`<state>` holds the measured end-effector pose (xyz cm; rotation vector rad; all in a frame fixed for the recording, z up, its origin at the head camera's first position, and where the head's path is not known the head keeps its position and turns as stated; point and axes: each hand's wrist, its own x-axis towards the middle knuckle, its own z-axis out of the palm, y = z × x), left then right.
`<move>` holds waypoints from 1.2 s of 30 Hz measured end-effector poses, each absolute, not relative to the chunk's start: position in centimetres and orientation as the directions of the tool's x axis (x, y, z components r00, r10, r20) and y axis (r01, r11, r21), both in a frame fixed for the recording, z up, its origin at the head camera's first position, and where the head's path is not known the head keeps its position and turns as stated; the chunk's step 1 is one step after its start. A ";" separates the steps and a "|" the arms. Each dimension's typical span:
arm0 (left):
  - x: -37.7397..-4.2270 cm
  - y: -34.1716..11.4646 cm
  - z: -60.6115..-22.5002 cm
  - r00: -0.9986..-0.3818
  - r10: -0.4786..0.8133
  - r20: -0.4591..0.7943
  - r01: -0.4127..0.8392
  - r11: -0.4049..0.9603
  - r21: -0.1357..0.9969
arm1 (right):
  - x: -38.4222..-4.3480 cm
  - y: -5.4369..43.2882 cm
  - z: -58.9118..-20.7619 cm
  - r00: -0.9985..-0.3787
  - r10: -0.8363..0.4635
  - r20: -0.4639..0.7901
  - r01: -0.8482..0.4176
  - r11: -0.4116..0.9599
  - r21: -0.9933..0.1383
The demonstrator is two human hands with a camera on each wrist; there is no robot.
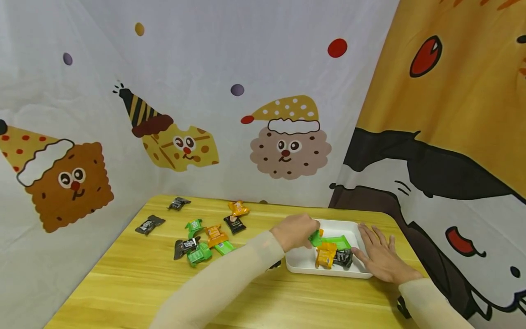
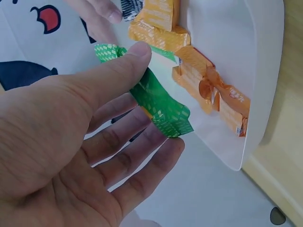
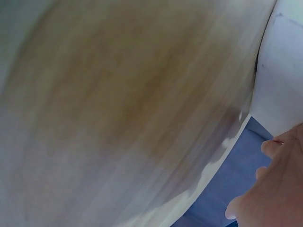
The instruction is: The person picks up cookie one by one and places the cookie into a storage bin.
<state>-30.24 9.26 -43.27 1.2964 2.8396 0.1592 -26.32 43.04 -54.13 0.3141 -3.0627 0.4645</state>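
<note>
My left hand (image 1: 297,232) is over the left end of a white tray (image 1: 299,264), pinching a green wrapped candy (image 2: 158,97) between thumb and fingers. Inside the tray lie orange wrapped candies (image 1: 325,256), a black one (image 1: 343,258) and a bright green one (image 1: 338,242). In the left wrist view, more orange candies (image 2: 232,106) line the tray's floor near its wall. My right hand (image 1: 382,256) rests at the tray's right end, fingers spread and extended. The right wrist view catches only part of that hand (image 3: 272,189) at its lower right.
Left of the tray, several loose candies lie on the wooden table (image 1: 123,274): black (image 1: 149,225), green (image 1: 199,254) and orange (image 1: 215,235). Two more, orange (image 1: 238,208) and black (image 1: 234,224), lie towards the back. A printed cloth (image 1: 197,55) hangs behind the table.
</note>
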 end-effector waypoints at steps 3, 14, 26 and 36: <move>-30.4 9.9 -43.4 -0.666 0.746 -0.006 0.742 0.664 0.092 | -26.3 42.9 -54.0 -0.980 -0.192 0.056 -0.200 0.940 -0.275; -30.5 11.2 -44.4 -0.695 0.717 -0.058 0.712 0.697 0.080 | -26.5 42.7 -53.6 -0.981 -0.190 0.042 -0.195 0.946 -0.260; -30.4 11.0 -44.4 -0.708 0.704 -0.058 0.701 0.711 0.056 | -26.5 42.8 -54.0 -0.981 -0.189 0.047 -0.194 0.944 -0.267; -30.7 9.7 -44.6 -0.699 0.714 -0.029 0.711 0.699 0.076 | -26.5 42.9 -54.1 -0.981 -0.191 0.046 -0.196 0.942 -0.271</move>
